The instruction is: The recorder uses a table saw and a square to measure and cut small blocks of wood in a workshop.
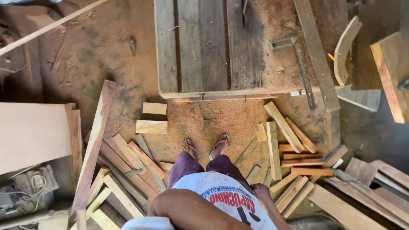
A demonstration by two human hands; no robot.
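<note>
**Underfoot, loose offcuts crowd a standing person**

Plainly, the head view looks straight down a person standing on a sawdust floor [128, 47], feet in open sandals [220, 144]. The right hand [260, 191] hangs at the hip; its fingers curl out of sight, so I cannot tell whether they are apart or together, and it holds nothing I can see. The left arm [191, 211] bends across the waist, its hand hidden, state unknowable.

Nearest the right fingers, just beyond and below them, lies a loose pile of wood offcuts [294, 157]; more strips [123, 170] lie on the far side of the left arm. Ahead of both stands the plank desk [200, 47] with a metal square [298, 55] on it.

The risk, as I judge it: bare toes amid scattered, overlapping strips. A step sideways could roll a strip, twisting an ankle or driving a splinter. Slippery sawdust adds to that, and a long board [94, 145] leaning nearby could tip if knocked.
</note>
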